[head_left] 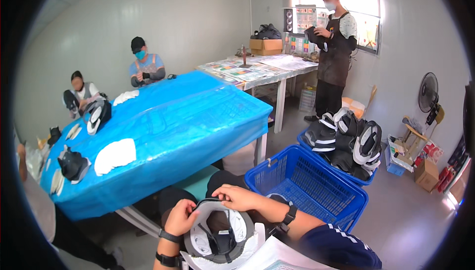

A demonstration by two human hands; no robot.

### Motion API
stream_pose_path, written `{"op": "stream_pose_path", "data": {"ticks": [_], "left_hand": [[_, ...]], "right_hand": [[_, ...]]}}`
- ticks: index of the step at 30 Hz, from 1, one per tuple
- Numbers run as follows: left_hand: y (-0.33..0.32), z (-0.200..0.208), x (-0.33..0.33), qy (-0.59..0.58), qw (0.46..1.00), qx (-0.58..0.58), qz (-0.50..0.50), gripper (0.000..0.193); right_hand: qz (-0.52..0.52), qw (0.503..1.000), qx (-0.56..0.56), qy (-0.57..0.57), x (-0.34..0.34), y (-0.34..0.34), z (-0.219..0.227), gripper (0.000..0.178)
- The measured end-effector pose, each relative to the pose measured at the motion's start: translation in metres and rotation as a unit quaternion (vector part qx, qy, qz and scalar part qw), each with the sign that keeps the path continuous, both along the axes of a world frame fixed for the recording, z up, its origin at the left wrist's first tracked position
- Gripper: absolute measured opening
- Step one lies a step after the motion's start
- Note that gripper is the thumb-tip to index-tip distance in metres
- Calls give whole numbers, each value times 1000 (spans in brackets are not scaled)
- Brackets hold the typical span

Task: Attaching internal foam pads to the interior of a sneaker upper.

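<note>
In my lap lies a round padded liner (204, 253), grey and black with white pads inside, its opening facing up. My left hand (181, 217) grips the liner's far left rim, thumb and fingers closed together. Along the far right of the same rim, my right hand (237, 197) holds the dark edge with curled fingers. White pieces with ragged edges (259, 236) border the liner on its near right side. A stack of white sheets (279, 255) covers the area close to me at the lower edge.
An open blue basket (307, 181) stands right of my arms; behind it, another holds black-and-white padded pieces (346, 139). The blue-covered table (183, 116) bears white pads (116, 156) and dark pieces. Two people sit beyond it, another stands at left, and one (336, 47) stands by the far table.
</note>
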State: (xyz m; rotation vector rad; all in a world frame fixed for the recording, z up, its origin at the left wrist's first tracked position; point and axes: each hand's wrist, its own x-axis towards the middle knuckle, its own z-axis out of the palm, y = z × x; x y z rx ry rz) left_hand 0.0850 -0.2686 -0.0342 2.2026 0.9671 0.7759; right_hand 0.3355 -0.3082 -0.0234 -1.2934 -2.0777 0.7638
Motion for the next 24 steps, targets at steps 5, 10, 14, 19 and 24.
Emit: {"op": "stream_pose_path", "data": {"ticks": [5, 10, 14, 19, 24], "left_hand": [[7, 7, -8, 135, 988, 69, -11, 48], [7, -7, -10, 269, 963, 20, 8, 37], [6, -7, -22, 192, 978, -64, -55, 36], [15, -8, -9, 300, 952, -45, -50, 47], [-2, -9, -2, 247, 969, 12, -9, 37]], "right_hand": [[73, 988, -3, -139, 0, 6, 19, 39], [-17, 964, 57, -260, -17, -1, 13, 30], [-43, 944, -3, -328, -29, -6, 30, 22], [28, 921, -120, -369, -20, 10, 34, 47], [-31, 928, -61, -367, -24, -7, 25, 39]]}}
